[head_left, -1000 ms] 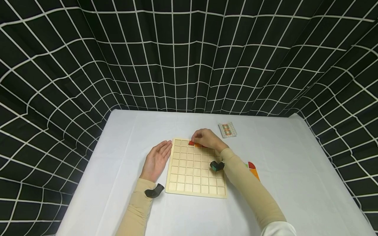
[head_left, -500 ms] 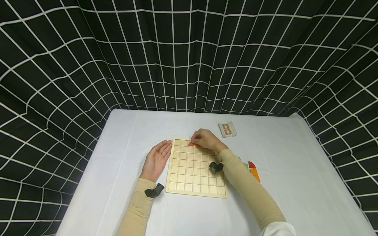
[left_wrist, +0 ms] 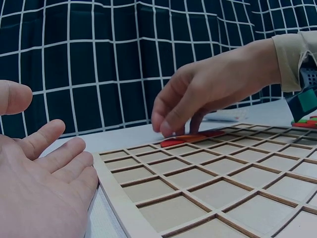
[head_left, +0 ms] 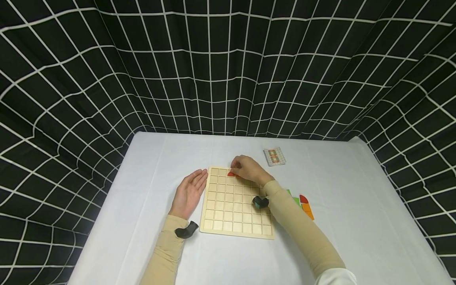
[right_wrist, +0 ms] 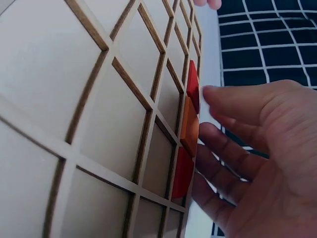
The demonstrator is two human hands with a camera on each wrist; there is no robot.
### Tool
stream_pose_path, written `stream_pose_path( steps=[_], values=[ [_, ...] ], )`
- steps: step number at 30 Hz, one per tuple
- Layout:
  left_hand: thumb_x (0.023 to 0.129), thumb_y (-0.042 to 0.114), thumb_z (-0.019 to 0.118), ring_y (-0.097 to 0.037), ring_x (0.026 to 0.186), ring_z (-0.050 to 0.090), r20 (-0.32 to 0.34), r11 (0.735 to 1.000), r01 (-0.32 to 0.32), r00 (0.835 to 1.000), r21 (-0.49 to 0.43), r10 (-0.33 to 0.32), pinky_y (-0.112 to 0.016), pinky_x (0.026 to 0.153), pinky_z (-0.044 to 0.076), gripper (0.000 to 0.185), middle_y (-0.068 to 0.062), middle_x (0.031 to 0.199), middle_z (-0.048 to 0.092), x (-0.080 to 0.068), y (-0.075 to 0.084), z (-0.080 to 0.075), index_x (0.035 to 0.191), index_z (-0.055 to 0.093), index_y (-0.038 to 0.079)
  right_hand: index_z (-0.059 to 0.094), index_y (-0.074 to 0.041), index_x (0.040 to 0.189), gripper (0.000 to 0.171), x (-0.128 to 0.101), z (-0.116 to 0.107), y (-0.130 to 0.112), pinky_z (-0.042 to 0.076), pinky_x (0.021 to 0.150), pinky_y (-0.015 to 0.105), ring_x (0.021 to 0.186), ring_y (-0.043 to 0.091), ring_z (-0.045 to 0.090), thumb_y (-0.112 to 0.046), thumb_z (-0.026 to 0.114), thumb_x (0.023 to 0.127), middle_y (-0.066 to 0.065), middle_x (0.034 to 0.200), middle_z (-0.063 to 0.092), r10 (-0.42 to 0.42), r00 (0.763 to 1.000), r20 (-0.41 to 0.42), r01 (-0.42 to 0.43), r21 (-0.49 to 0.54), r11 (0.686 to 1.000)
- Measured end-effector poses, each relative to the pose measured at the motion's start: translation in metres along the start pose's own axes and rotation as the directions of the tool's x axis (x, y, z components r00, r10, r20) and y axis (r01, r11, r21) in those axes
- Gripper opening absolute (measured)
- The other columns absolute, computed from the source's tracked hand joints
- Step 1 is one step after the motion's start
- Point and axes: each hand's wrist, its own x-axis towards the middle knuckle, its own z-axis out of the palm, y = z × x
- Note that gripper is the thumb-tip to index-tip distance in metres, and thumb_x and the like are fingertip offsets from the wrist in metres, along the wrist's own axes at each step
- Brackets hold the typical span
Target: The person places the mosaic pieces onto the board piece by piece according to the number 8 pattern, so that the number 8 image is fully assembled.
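A pale wooden grid board (head_left: 228,202) lies on the table. My right hand (head_left: 249,168) is at its far edge, thumb and fingertips pinching close at a red quarter-round tile (right_wrist: 192,82). In the right wrist view, an orange tile (right_wrist: 188,129) and a second red tile (right_wrist: 182,173) sit beside it in the board's edge row. The hand covers most of this row in the head view. My left hand (head_left: 189,194) rests palm up with its fingers extended, fingertips right at the board's left edge, and holds nothing.
Behind the board to the right lies a small stack of pattern cards (head_left: 274,156). Loose tiles lie right of the board, partly behind the right forearm: a red one (head_left: 304,199), orange ones (head_left: 308,211) and green ones (head_left: 296,200). A black curtain with white grid lines (head_left: 228,71) surrounds the table.
The right fingers have shifted only slightly at the red tile, and the forearm has moved a little left, showing more green tile. The left hand has stayed still.
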Motion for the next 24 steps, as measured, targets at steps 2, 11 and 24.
stream_pose_path(
  steps=[2,11,24],
  values=[
    [0.112,0.03,0.031,-0.026,0.158,0.019,-0.004,1.0,0.003,1.0,0.001,-0.003,-0.031,0.133,0.018,0.059,-0.017,0.168,0.019,0.0,0.0,0.001,0.157,0.013,-0.004,0.068,-0.008,0.109,0.016,-0.002,-0.002,0.0,0.058,0.092,0.037,0.1,0.021,0.062,-0.02,0.065,0.099,0.007,0.107,0.068,0.009,1.0,-0.013,-0.009,0.022,1.0],
    [0.112,0.029,0.031,-0.026,0.158,0.019,-0.014,1.0,0.007,1.0,-0.008,-0.008,-0.031,0.133,0.017,0.058,-0.018,0.168,0.018,-0.001,-0.001,0.003,0.157,0.014,-0.004,0.065,-0.005,0.122,0.027,-0.021,-0.029,-0.011,0.057,0.085,0.037,0.104,0.025,0.062,-0.02,0.062,0.1,0.008,0.113,0.067,-0.048,0.997,-0.067,0.059,0.167,0.984],
    [0.113,0.029,0.029,-0.025,0.158,0.018,-0.013,1.0,0.008,1.0,0.009,-0.008,-0.031,0.133,0.017,0.057,-0.016,0.168,0.018,-0.001,0.0,0.004,0.156,0.014,-0.004,0.064,-0.009,0.126,0.029,-0.059,-0.071,-0.028,0.057,0.089,0.036,0.101,0.02,0.063,-0.018,0.065,0.099,0.006,0.108,0.069,-0.091,0.982,-0.166,0.128,0.228,0.965]
  ],
)
